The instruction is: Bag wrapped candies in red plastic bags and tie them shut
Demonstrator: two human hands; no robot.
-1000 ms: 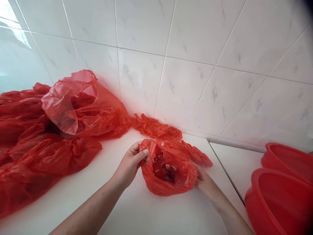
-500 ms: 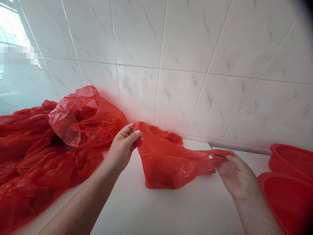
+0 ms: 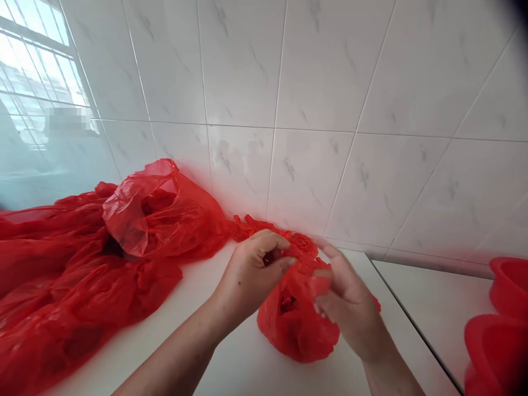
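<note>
The thumb and fingers of the left hand (image 3: 251, 269) pinch the upper part of a red plastic bag (image 3: 303, 335). The right hand (image 3: 350, 302) is blurred, red plastic between its fingers; I cannot tell whether they grip it. White surface (image 3: 235, 363) reaches the bottom edge, bounded by a dark seam (image 3: 414, 325) at lower right and the tiled wall (image 3: 317, 82) behind. Thin and wrinkled, the bag sits at lower middle, just below and between both hands. More red bags (image 3: 61, 286) heap at left.

Bare along left forearm (image 3: 177, 344) and right forearm (image 3: 391, 366); bare too on the left hand (image 3: 247, 275), marked with a small round spot (image 3: 239, 283), and on the motion-blurred right hand (image 3: 350, 308).
</note>
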